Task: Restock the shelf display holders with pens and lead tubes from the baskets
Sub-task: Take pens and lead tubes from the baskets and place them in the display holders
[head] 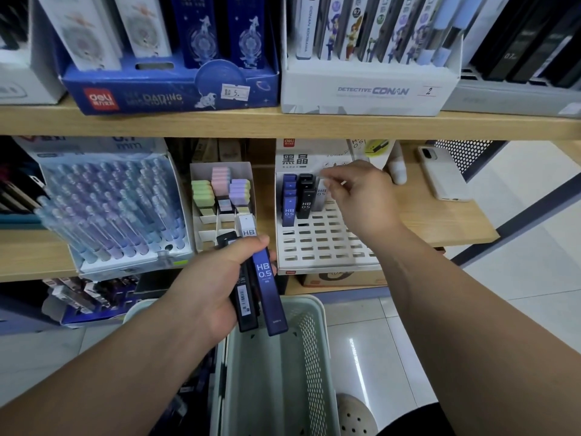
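Hands: left (211, 283) grips lead tubes (269, 289), blocking eraser box (201, 171)

White phone (441, 174) on wooden shelf (456, 223)

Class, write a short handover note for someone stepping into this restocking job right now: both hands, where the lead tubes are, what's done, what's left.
Left hand: grips a bunch of lead tubes, blue, black and white, above the basket.
Right hand: fingers at the pale tube in the slotted holder; blurred, so the grip is unclear.
Done: a blue column, a black column and the pale tube stand at the holder's top left.
Left: most slots are unfilled; slot in the held tubes next.
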`<move>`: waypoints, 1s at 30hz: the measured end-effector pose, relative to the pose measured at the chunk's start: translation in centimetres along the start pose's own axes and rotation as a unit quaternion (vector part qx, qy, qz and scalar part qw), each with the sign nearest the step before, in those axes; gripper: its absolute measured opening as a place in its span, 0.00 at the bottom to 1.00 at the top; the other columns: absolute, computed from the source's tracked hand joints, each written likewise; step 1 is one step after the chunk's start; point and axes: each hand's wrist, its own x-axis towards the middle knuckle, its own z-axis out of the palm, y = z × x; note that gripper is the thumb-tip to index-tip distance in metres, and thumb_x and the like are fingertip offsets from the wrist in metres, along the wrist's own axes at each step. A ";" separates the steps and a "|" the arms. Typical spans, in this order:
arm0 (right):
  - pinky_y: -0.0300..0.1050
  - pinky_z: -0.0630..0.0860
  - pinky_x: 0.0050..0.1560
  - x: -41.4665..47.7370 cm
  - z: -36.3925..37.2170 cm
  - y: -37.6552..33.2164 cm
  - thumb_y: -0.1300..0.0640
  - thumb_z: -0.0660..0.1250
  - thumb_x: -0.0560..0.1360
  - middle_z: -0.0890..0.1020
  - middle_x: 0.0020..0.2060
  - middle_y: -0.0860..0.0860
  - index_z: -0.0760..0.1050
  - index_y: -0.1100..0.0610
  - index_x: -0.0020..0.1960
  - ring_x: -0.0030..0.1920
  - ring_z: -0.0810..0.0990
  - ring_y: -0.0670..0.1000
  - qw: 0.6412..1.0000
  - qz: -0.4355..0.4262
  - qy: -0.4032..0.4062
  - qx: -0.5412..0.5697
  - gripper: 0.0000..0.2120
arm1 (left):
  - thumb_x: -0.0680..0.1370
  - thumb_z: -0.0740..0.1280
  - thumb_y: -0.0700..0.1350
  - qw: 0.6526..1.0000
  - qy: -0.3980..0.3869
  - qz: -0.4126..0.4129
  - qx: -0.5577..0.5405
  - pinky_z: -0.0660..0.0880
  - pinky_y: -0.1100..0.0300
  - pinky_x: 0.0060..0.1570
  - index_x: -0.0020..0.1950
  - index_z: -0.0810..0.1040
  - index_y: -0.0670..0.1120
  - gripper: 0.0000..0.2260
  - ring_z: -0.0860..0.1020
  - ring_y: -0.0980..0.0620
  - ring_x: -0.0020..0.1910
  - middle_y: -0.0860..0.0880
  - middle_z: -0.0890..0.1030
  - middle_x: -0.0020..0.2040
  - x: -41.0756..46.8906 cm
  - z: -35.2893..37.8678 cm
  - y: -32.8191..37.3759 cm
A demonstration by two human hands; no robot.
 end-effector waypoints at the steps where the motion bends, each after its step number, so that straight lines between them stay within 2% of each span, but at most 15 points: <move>1: 0.30 0.70 0.50 -0.1 0.1 0.0 0.59 0.71 0.79 0.84 0.50 0.52 0.85 0.54 0.58 0.46 0.79 0.45 1.000 -0.007 -0.004 -0.015 0.09 | 0.73 0.76 0.45 1.000 -0.002 -0.001 0.000 0.77 0.60 0.26 0.50 0.84 0.44 0.09 0.82 0.53 0.30 0.47 0.86 0.41 0.0 0.0 0.0; 3: 0.30 0.70 0.51 -0.3 0.3 0.1 0.59 0.70 0.79 0.84 0.52 0.51 0.85 0.52 0.59 0.49 0.81 0.47 0.999 -0.009 -0.018 -0.041 0.11 | 0.73 0.76 0.45 1.000 -0.008 -0.002 0.002 0.77 0.60 0.26 0.50 0.84 0.43 0.08 0.82 0.53 0.30 0.47 0.86 0.40 -0.1 0.1 0.0; 7: 0.38 0.73 0.51 -0.6 0.2 0.3 0.59 0.68 0.80 0.83 0.55 0.51 0.83 0.51 0.62 0.52 0.82 0.51 0.996 0.010 -0.032 -0.086 0.13 | 0.73 0.75 0.44 1.000 -0.006 0.001 -0.005 0.77 0.61 0.26 0.49 0.84 0.43 0.07 0.82 0.53 0.30 0.47 0.85 0.39 -0.1 0.2 0.1; 10: 0.43 0.76 0.48 -0.7 -0.3 -0.3 0.57 0.68 0.80 0.83 0.49 0.49 0.80 0.51 0.65 0.42 0.80 0.49 0.997 0.024 -0.016 -0.078 0.14 | 0.73 0.75 0.44 1.000 -0.004 0.003 -0.006 0.77 0.61 0.26 0.49 0.84 0.44 0.07 0.82 0.53 0.29 0.47 0.86 0.39 -0.1 0.1 0.1; 11: 0.43 0.75 0.44 -0.7 -0.4 -1.0 0.55 0.68 0.80 0.83 0.45 0.47 0.80 0.50 0.63 0.39 0.79 0.47 0.998 0.032 -0.007 -0.062 0.12 | 0.73 0.75 0.44 1.000 -0.003 0.002 -0.008 0.77 0.61 0.26 0.48 0.84 0.44 0.07 0.82 0.53 0.30 0.47 0.86 0.39 -0.1 0.0 0.1; 13: 0.40 0.74 0.37 -0.8 -0.5 -2.6 0.51 0.69 0.79 0.82 0.38 0.44 0.81 0.50 0.53 0.34 0.79 0.45 0.998 0.061 -0.015 0.011 0.05 | 0.73 0.75 0.44 1.000 -0.004 0.000 -0.012 0.78 0.60 0.27 0.47 0.84 0.44 0.06 0.82 0.53 0.30 0.47 0.86 0.39 -0.1 0.0 0.2; 14: 0.38 0.73 0.34 -0.9 -0.6 -3.4 0.50 0.69 0.79 0.82 0.36 0.45 0.81 0.51 0.48 0.33 0.80 0.45 0.992 0.087 -0.056 0.077 0.06 | 0.73 0.76 0.44 1.000 -0.005 0.000 -0.013 0.78 0.60 0.27 0.46 0.84 0.44 0.05 0.82 0.52 0.30 0.47 0.86 0.39 -0.1 0.0 0.3; 16: 0.40 0.73 0.29 -1.6 -0.5 -5.0 0.49 0.69 0.79 0.82 0.33 0.48 0.80 0.54 0.44 0.30 0.81 0.48 0.947 0.153 -0.194 0.207 0.10 | 0.73 0.76 0.44 1.000 -0.006 -0.001 -0.016 0.79 0.59 0.29 0.43 0.85 0.44 0.04 0.82 0.52 0.30 0.47 0.86 0.39 -0.1 0.0 0.3; 18: 0.41 0.72 0.27 -2.5 -0.2 -6.0 0.48 0.69 0.80 0.81 0.31 0.49 0.80 0.56 0.44 0.29 0.79 0.49 0.903 0.186 -0.294 0.253 0.12 | 0.73 0.76 0.44 1.000 -0.008 -0.001 -0.018 0.80 0.58 0.30 0.43 0.84 0.43 0.05 0.82 0.51 0.30 0.46 0.85 0.37 -0.1 0.0 0.2; 21: 0.40 0.69 0.27 -3.4 0.7 -6.7 0.47 0.71 0.78 0.78 0.30 0.49 0.82 0.53 0.43 0.28 0.74 0.46 0.889 0.210 -0.296 0.281 0.11 | 0.71 0.76 0.44 1.000 -0.029 0.003 -0.001 0.79 0.59 0.29 0.51 0.83 0.41 0.11 0.82 0.50 0.30 0.45 0.85 0.38 -0.3 0.2 0.1; 23: 0.39 0.67 0.27 -3.5 1.0 -6.7 0.49 0.75 0.75 0.77 0.29 0.49 0.83 0.54 0.44 0.27 0.71 0.45 0.883 0.225 -0.289 0.293 0.08 | 0.68 0.77 0.44 0.999 -0.048 0.008 0.013 0.78 0.60 0.29 0.53 0.82 0.40 0.16 0.82 0.51 0.31 0.44 0.85 0.39 -0.5 0.3 -0.2; 25: 0.39 0.67 0.28 -3.5 0.8 -6.6 0.53 0.77 0.74 0.78 0.29 0.48 0.83 0.56 0.47 0.27 0.72 0.44 0.876 0.244 -0.296 0.293 0.08 | 0.71 0.75 0.42 0.998 -0.058 0.007 0.017 0.78 0.61 0.28 0.51 0.83 0.40 0.12 0.82 0.51 0.30 0.43 0.85 0.39 -0.6 0.4 -0.4; 27: 0.39 0.67 0.28 -3.5 0.5 -6.5 0.52 0.77 0.73 0.81 0.31 0.49 0.83 0.56 0.49 0.29 0.73 0.44 0.862 0.266 -0.313 0.298 0.10 | 0.73 0.74 0.42 0.998 -0.064 0.000 0.024 0.79 0.61 0.28 0.48 0.83 0.41 0.06 0.82 0.51 0.30 0.43 0.85 0.38 -0.6 0.4 -0.5; 30: 0.39 0.67 0.29 -3.7 0.3 -6.6 0.51 0.77 0.73 0.81 0.33 0.50 0.83 0.56 0.49 0.31 0.75 0.45 0.848 0.275 -0.341 0.297 0.11 | 0.74 0.73 0.42 0.997 -0.074 -0.004 0.038 0.78 0.61 0.28 0.46 0.84 0.41 0.05 0.81 0.51 0.29 0.43 0.84 0.39 -0.6 0.6 -0.7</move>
